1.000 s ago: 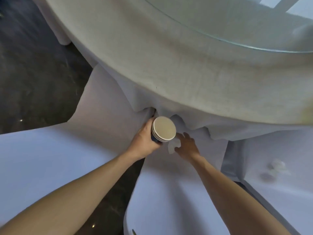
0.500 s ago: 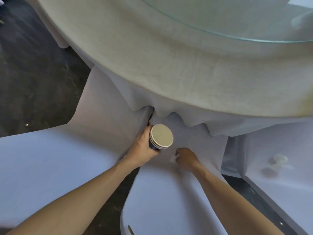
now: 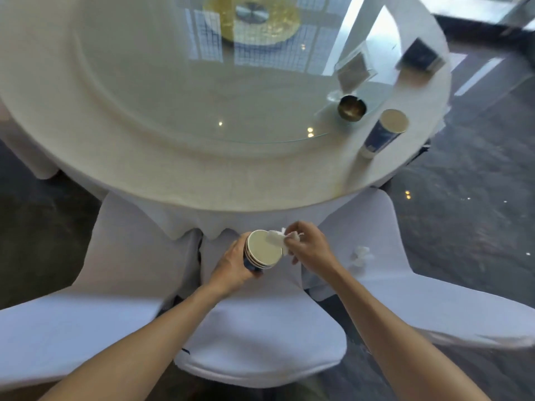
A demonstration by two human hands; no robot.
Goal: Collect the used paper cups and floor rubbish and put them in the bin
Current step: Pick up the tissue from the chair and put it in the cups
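My left hand (image 3: 235, 261) grips a stack of nested blue-and-white paper cups (image 3: 262, 250), mouth up, above the middle chair. My right hand (image 3: 308, 246) pinches a crumpled white tissue (image 3: 279, 238) at the rim of the top cup. Another blue paper cup (image 3: 383, 133) stands on the round table (image 3: 179, 169) at the right. A second crumpled white tissue (image 3: 362, 255) lies on the seat of the right chair.
Three white-covered chairs: the left chair (image 3: 72, 328), the middle chair (image 3: 260, 342) and the right chair (image 3: 434, 299) crowd the table's near edge. A glass turntable (image 3: 202, 82) carries a small dark ashtray (image 3: 351, 107) and card holders (image 3: 354, 69). Dark floor (image 3: 469, 227) lies at both sides.
My right hand picked the tissue off the chair seat and raised it to the cup stack. The view lifted, and the tabletop now shows.
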